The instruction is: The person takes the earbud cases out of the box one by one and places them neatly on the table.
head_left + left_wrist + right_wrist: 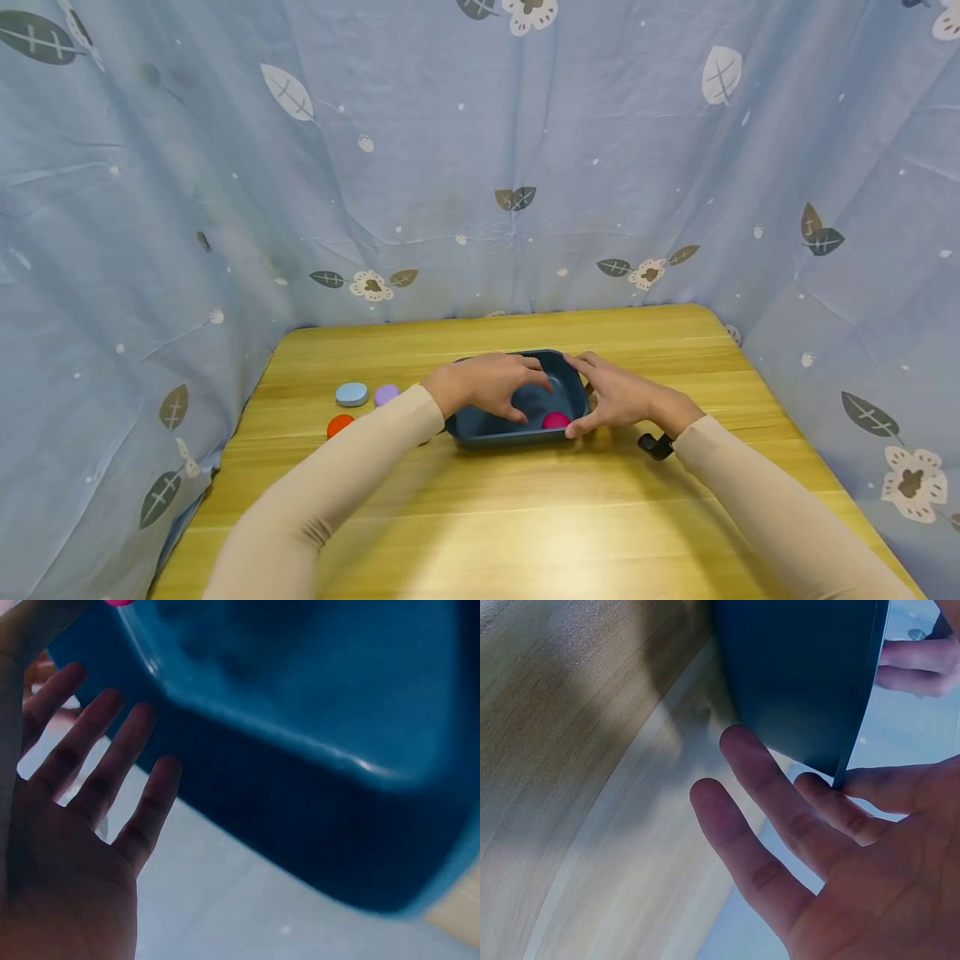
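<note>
A dark blue rectangular bin [487, 440] stands near the middle of the table in the head view. Inside it, close to its front right corner, lies a bright pink round piece [556, 420]. My left hand [495, 383] hovers over the bin's opening with loosely bent fingers and nothing between them. In the left wrist view its fingers [135, 802] are spread in front of the bin wall. My right hand [618, 393] holds the bin's right end, thumb at the front rim and fingers toward the back. Some of its fingers [757, 769] extend free outside the bin wall.
Left of the bin lie a light blue oval piece [351, 394], a purple piece [386, 393] and an orange-red piece [340, 425], partly behind the left sleeve. A small black object [656, 447] sits by the right wrist. Blue patterned curtain [450, 167] surrounds the wooden table [480, 525].
</note>
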Demonstrator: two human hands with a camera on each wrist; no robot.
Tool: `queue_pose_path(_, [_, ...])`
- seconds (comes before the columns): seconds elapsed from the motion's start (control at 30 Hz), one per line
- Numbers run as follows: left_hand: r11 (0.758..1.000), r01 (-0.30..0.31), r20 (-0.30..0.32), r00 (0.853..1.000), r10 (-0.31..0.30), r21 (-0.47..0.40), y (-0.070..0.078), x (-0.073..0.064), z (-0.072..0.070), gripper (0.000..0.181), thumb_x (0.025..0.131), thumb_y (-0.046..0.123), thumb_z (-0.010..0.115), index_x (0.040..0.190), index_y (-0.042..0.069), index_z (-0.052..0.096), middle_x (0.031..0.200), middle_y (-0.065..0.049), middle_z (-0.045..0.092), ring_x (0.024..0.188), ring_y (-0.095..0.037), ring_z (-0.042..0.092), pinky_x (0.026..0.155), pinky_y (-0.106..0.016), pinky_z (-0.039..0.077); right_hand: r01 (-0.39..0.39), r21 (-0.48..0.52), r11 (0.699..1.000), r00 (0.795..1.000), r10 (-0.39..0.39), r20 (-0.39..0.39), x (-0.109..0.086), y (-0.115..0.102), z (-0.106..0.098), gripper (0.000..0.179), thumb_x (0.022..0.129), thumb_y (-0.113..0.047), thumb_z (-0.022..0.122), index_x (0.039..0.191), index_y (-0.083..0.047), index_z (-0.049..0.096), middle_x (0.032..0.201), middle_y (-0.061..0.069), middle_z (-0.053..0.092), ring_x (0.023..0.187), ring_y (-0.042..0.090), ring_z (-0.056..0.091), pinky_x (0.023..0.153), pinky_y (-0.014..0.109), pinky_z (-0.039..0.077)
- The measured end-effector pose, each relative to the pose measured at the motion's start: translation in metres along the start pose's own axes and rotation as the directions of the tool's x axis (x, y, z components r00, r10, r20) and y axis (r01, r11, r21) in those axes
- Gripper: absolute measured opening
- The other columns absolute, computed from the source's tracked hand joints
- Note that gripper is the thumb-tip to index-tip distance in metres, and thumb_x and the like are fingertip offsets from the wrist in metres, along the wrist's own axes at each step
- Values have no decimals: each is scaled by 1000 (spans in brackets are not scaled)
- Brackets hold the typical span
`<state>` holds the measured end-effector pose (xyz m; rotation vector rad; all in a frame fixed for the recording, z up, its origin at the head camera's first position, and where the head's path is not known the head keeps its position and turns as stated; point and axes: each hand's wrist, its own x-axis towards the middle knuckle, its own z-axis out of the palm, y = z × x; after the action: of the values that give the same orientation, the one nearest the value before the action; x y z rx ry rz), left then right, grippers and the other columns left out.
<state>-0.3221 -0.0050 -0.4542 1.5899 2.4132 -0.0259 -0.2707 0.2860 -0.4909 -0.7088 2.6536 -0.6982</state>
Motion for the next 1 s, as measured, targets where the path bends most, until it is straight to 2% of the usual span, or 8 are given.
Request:
queue_pose_path(0.17, [999, -42, 39, 998, 41, 25, 5, 19, 5, 73, 101, 43, 94, 166, 28, 64, 166, -2, 63, 149, -22, 68, 130, -41, 56, 6, 4, 1000, 1000, -6, -2, 0, 0, 0, 139, 90, -69, 95, 185, -1, 20, 173, 21, 44, 124, 22, 75, 109, 50, 65])
queue_pose_path(0.3, [995, -95, 55, 994, 95, 4, 7, 34, 8, 72, 100, 38, 96, 165, 28, 66, 167, 0, 64, 153, -20, 66, 132, -39, 54, 7, 4, 1000, 1000, -7, -5, -1, -1, -1, 138, 90, -69, 95, 185, -1, 21, 175, 20, 44, 125, 22, 75, 108, 49, 65])
queue_pose_path(0.4, [992, -126, 70, 990, 126, -2, 8, 43, 9, 68, 100, 35, 96, 162, 27, 69, 162, 2, 69, 147, -16, 68, 130, -35, 54, 9, 8, 1000, 1000, -9, -6, -1, -2, 0, 137, 90, -69, 95, 185, -2, 22, 175, 20, 44, 126, 22, 76, 108, 47, 64])
queue_pose_path(0.5, [990, -144, 81, 986, 144, -1, 9, 49, 11, 62, 100, 32, 96, 158, 26, 73, 150, 4, 76, 133, -12, 73, 124, -30, 57, 5, 14, 1000, 1000, -5, -10, -1, -2, 0, 138, 90, -68, 96, 185, -3, 22, 175, 18, 45, 125, 20, 75, 106, 44, 64])
queue_pose_path(0.6, [988, -156, 81, 985, 156, -1, 9, 51, 13, 54, 101, 30, 96, 151, 24, 78, 137, 6, 80, 120, -11, 75, 115, -26, 60, 5, 13, 1000, 1000, -5, -14, 0, -2, 1, 138, 90, -69, 96, 185, -2, 22, 175, 18, 45, 125, 19, 74, 104, 41, 63])
queue_pose_path(0.7, [987, -163, 71, 984, 163, -4, 8, 52, 15, 48, 101, 28, 96, 147, 24, 80, 132, 7, 81, 115, -9, 75, 111, -24, 61, 0, 19, 1000, 1000, 0, -15, 0, -1, 2, 138, 90, -68, 96, 186, -3, 21, 174, 17, 46, 125, 19, 74, 103, 39, 63])
queue_pose_path(1.0, [992, -120, 56, 991, 118, 27, 8, 45, 13, 46, 102, 30, 94, 145, 24, 80, 139, 7, 80, 122, -8, 74, 116, -27, 61, 3, 17, 1000, 1000, -2, -13, 0, 0, 2, 139, 89, -69, 96, 186, -3, 21, 173, 18, 47, 124, 20, 74, 103, 41, 64])
